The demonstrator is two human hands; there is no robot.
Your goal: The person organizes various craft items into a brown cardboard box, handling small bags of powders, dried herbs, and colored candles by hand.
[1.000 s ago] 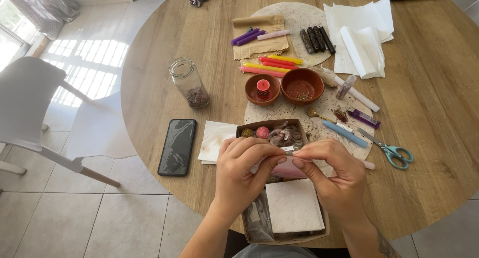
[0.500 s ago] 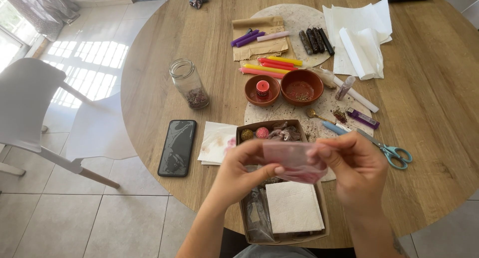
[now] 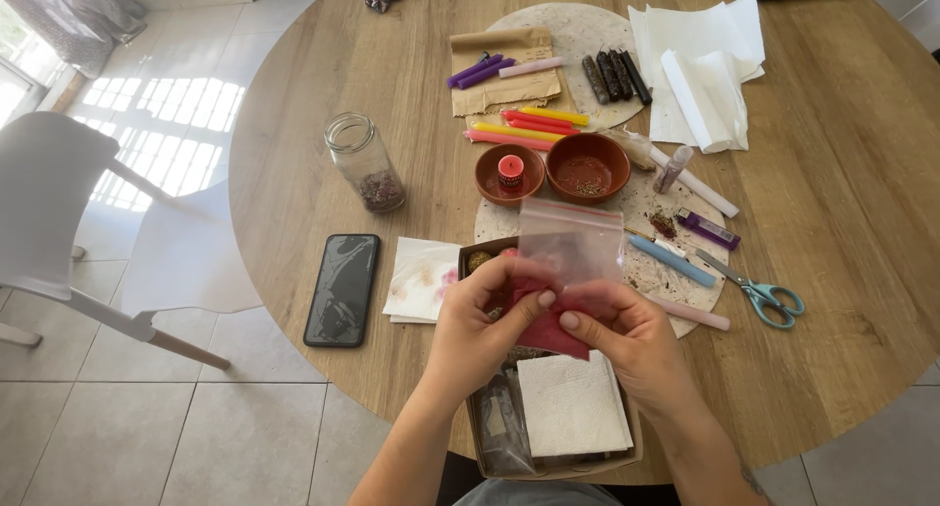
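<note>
Zip bag (image 3: 570, 247) at frame centre is pinched by both left hand (image 3: 482, 320) and right hand (image 3: 627, 335); it should be kept upright over the box (image 3: 474, 259).

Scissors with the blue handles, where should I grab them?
Take the scissors by the blue handle loops at their right end, coming from the table's right edge. The blades point up-left toward the blue candle, and the loops lie flat with bare wood around them.
</note>
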